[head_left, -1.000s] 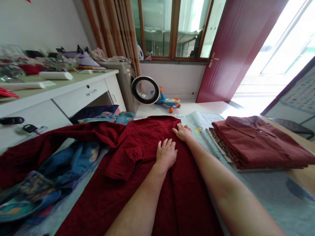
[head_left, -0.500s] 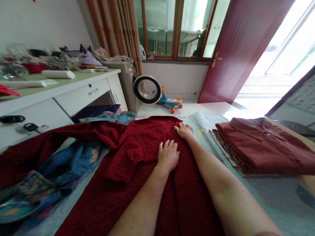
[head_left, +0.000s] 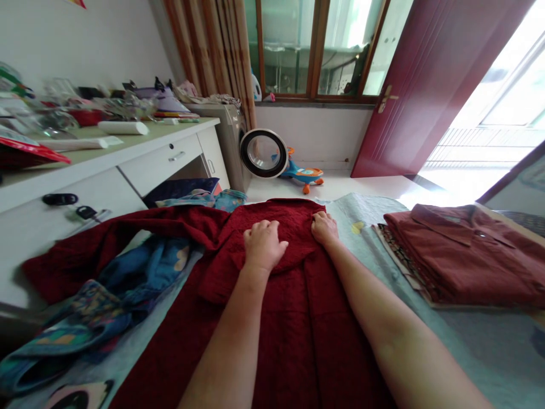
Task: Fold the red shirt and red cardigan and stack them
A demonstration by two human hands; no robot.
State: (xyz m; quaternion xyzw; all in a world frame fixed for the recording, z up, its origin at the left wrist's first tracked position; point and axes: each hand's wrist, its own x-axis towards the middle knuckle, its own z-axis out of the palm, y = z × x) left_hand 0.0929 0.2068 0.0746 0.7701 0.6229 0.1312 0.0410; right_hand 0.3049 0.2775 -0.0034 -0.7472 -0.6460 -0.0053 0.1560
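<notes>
Right hand (head_left: pixel 325 228) grips the red garment (head_left: pixel 285 335) by its edge, beside open sheet (head_left: pixel 372 207) (left hand (head_left: pixel 263 247) loosely open).

Dark red garment (head_left: pixel 285 341) at 6 o'clock is seen as matt cloth, crinkled and rough. Flatter matt cloth is noted on folded shirt (head_left: pixel 472 261) at 4, denim-like cloth on blue garment (head_left: pixel 149 264) at 8. Smooth gloss is shown by door (head_left: pixel 426 85) at 2; its handle (head_left: pixel 386 99) is read as metal. Glossy plastic is logged for toy (head_left: pixel 304 172) at 1.

A blue toy (head_left: pixel 305 172) stands near the open washing machine (head_left: pixel 229 149).
</notes>
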